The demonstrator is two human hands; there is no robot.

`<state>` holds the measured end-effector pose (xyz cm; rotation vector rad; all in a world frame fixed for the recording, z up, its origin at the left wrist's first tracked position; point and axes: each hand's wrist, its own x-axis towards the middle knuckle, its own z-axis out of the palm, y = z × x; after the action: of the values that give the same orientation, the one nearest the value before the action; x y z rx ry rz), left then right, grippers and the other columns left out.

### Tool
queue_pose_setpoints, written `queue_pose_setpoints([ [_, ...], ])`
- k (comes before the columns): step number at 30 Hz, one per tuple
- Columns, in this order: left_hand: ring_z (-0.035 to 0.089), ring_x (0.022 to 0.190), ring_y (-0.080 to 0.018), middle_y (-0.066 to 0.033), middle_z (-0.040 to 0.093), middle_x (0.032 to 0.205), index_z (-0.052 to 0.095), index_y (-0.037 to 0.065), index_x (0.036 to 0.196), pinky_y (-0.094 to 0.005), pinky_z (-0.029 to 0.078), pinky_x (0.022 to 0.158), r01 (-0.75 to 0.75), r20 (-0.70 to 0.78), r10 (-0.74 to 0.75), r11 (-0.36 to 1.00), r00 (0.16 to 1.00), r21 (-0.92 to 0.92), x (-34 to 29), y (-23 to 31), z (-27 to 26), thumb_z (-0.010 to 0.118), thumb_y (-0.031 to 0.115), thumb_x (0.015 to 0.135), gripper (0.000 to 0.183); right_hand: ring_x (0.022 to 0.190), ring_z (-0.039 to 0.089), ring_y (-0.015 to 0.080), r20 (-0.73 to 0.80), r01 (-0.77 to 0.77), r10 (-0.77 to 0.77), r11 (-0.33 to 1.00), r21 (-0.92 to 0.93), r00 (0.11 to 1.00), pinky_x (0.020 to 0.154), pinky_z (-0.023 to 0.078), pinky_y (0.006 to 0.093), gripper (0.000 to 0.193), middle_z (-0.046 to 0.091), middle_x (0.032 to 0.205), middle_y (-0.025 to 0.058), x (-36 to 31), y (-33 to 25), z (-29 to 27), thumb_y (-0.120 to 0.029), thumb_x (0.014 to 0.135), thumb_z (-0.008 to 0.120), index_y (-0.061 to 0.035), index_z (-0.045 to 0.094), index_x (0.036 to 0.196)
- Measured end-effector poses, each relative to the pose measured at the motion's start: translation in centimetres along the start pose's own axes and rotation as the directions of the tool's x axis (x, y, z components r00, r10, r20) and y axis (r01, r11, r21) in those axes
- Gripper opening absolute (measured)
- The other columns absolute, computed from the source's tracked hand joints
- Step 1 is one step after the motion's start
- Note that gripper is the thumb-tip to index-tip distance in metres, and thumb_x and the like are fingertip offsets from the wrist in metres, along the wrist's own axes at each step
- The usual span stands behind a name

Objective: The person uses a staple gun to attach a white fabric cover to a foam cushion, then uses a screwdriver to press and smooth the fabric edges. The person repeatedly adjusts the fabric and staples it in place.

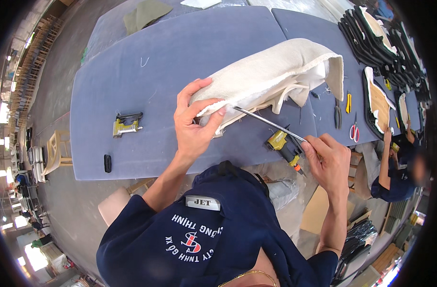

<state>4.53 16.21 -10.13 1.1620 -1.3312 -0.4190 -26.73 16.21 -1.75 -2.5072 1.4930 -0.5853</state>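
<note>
**Two Hands Are Working a Metal Rod (268,123) at the Edge of a Cream Padded Piece (271,67)**

The person's left hand (194,124) is pinching the near left end of the cream padded piece, thumb on the close side and fingers spreading over the fabric. The right hand (329,160) is closing around the near end of the metal rod, which is slanting up and left toward the frayed edge beside the left thumb. The tip is probably slipping under the fabric, though the edge is hiding it.

The padded piece is lying tilted over the middle of a blue-grey table (118,81), its open side facing the person and showing white filling (316,75). A yellow-green staple gun (127,125) is resting well to the left, near a small black block (107,163). A second air tool (281,144) is sitting beneath the rod. Pliers (338,115), a yellow cutter (349,103) and red-handled scissors (354,131) are lying to the right, where a co-worker (395,179) is handling a wood-faced pad (380,103).
</note>
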Motion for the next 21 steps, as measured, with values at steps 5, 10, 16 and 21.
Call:
queue_pose_setpoints([
  [5, 0.054, 0.132, -0.0379, -0.0123, 0.065, 0.135, 0.083, 0.015, 0.101, -0.0486, 0.045, 0.107, -0.153, 0.013, 0.152, 0.986, 0.988, 0.067, -0.2, -0.9, -0.1, 0.087, 0.008, 0.076, 0.027, 0.057, 0.059, 0.0235, -0.005, 0.053, -0.053, 0.996, -0.073, 0.999, 0.052, 0.044, 0.0379, 0.016, 0.058, 0.069, 0.0038, 1.1, -0.2, 0.2, -0.028, 0.094, 0.075, -0.0121, 0.077, 0.095],
  [10, 0.054, 0.130, -0.0391, -0.0098, 0.064, 0.135, 0.083, 0.020, 0.100, -0.0490, 0.046, 0.106, -0.261, 0.035, 0.259, 0.959, 0.965, 0.109, -0.8, -0.8, 0.0, 0.090, 0.009, 0.071, 0.032, 0.057, 0.058, 0.0212, -0.066, 0.160, -0.168, 0.981, -0.112, 0.984, 0.052, 0.043, 0.0370, 0.013, 0.057, 0.071, 0.0019, 1.5, 0.2, 1.2, -0.025, 0.089, 0.079, -0.0132, 0.076, 0.094],
  [16, 0.051, 0.133, -0.0399, -0.0095, 0.064, 0.135, 0.082, 0.021, 0.104, -0.0490, 0.046, 0.105, -0.273, 0.058, 0.267, 0.952, 0.962, 0.137, -1.9, 0.3, 0.2, 0.092, 0.016, 0.071, 0.034, 0.060, 0.058, 0.0204, -0.111, 0.257, -0.276, 0.953, -0.158, 0.955, 0.055, 0.043, 0.0355, 0.014, 0.059, 0.074, 0.0013, 2.6, -0.7, 1.6, -0.023, 0.087, 0.081, -0.0127, 0.076, 0.095],
  [21, 0.046, 0.142, -0.0366, -0.0178, 0.059, 0.145, 0.068, 0.003, 0.132, -0.0469, 0.041, 0.113, -0.029, 0.068, 0.051, 0.955, 0.996, -0.294, -1.2, -0.3, -1.3, 0.078, 0.044, 0.088, 0.062, 0.062, 0.060, 0.0211, -0.091, 0.201, -0.213, 0.972, -0.125, 0.973, 0.056, 0.044, 0.0358, 0.015, 0.061, 0.075, 0.0018, 1.1, -1.0, 2.5, -0.023, 0.087, 0.081, -0.0126, 0.076, 0.096],
])
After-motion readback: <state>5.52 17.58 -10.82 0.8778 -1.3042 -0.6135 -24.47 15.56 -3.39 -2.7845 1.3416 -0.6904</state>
